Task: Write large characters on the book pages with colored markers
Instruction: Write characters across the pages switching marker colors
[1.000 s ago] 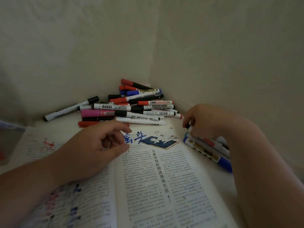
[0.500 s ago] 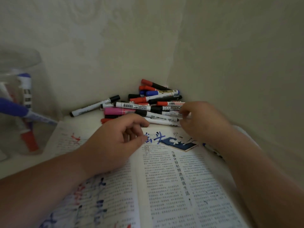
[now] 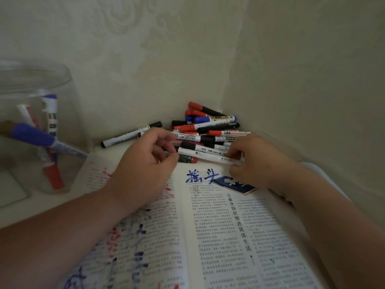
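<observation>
Right hand pinching slim white marker, left hand curled, grip unclear, wall corner just beyond fingers, ink-scrawled book beneath.

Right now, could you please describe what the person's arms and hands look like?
The left hand and right hand are bare: no gloves, rings or watch visible. The left forearm and right forearm are bare too, no sleeves in view.

Two bare forearms fill the lower frame: the left hand with its arm enters from 8 o'clock, the right hand with its arm from 4 o'clock. Both are uncovered from fingertips to the frame edge, broad and rounded, with short, plump fingers; blur softens the right
</observation>
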